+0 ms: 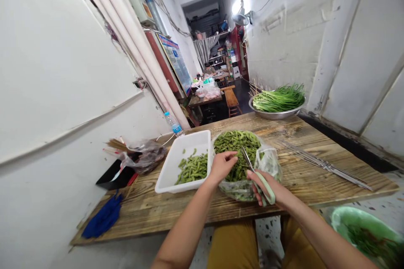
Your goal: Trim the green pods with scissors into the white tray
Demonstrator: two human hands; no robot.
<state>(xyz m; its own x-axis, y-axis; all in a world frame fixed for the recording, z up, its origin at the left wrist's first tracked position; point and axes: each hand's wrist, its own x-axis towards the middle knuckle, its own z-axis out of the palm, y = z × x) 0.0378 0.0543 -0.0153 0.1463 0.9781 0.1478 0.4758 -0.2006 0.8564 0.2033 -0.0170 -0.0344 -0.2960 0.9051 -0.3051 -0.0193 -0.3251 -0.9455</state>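
Observation:
My left hand (221, 165) reaches into a clear plastic bag (268, 164) heaped with green edamame pods (235, 143), and its fingers are pinched on a pod in the pile. My right hand (268, 191) grips scissors with pale green handles (263, 185); the blades point up and left, toward my left fingers. A white rectangular tray (186, 147) beside the bag on the left holds a smaller heap of pods (193, 168). Everything sits on a wooden plank table (315, 176).
A metal bowl of long green stalks (277, 100) stands at the table's far right. Metal skewers (325, 164) lie to the right. A bag (147, 155), black tray (115, 175), blue cloth (104, 217) and water bottle (173, 124) are on the left. A green bin (362, 227) stands at the lower right.

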